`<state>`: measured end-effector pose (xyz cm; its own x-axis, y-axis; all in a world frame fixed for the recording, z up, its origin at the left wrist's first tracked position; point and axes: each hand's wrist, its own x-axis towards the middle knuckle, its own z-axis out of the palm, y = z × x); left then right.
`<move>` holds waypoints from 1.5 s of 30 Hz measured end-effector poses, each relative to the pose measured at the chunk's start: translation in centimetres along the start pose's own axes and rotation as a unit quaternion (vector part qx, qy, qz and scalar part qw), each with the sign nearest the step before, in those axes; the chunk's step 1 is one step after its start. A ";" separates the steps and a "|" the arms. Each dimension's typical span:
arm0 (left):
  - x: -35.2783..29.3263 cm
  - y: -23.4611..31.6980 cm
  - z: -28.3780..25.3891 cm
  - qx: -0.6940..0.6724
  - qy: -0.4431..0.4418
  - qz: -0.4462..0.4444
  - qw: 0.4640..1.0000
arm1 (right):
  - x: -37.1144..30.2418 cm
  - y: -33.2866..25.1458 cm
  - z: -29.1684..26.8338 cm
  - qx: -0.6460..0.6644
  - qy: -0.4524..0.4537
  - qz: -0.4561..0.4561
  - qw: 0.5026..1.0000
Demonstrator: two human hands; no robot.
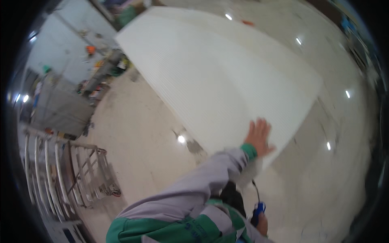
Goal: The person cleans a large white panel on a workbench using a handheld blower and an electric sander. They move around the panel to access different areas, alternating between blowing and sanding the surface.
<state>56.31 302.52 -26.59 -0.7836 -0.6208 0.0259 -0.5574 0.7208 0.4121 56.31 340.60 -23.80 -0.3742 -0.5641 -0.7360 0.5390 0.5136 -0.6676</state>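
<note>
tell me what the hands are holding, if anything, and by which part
The right hand holds a blue handheld tool by its lower body. The left hand, spread open over the white ribbed panel, holds nothing.

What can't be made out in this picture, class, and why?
All in the head view:
Left hand: palm hidden by its own back, over the white board.
Blue tool: exact kind unclear; small, blurred, partly covered by the right hand.
Clutter: too small and blurred.
Metal rack: left side cut off by the dark rim.

The white sheet [227, 81] looked matt and finely ribbed. The floor [148, 158] was smooth and glossy. The sleeve [190, 186] was matt cloth.
</note>
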 end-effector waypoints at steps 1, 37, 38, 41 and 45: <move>-0.6 0.1 0.5 -0.049 -0.002 0.001 0.999 | -1.8 0.0 -0.2 -0.022 -0.029 0.022 0.999; -18.2 2.6 7.0 -0.507 0.191 -0.582 0.607 | 28.4 -41.2 -11.9 -0.048 0.093 -0.170 0.980; -18.2 2.5 7.0 -0.515 0.181 -0.562 0.622 | 29.5 -42.0 -12.1 -0.070 0.063 -0.182 0.979; -18.6 2.5 7.2 -0.499 0.175 -0.555 0.642 | 31.2 -42.1 -12.5 -0.055 0.159 -0.204 0.964; -18.9 2.4 6.3 -0.455 0.162 -0.550 0.682 | 26.6 -36.6 -13.4 -0.163 0.035 -0.145 0.975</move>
<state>68.09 317.91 -31.79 0.1543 -0.7737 -0.6145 -0.2430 -0.6326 0.7354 16.52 315.41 -20.44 -0.5319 -0.6760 -0.5100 0.1394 0.5242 -0.8401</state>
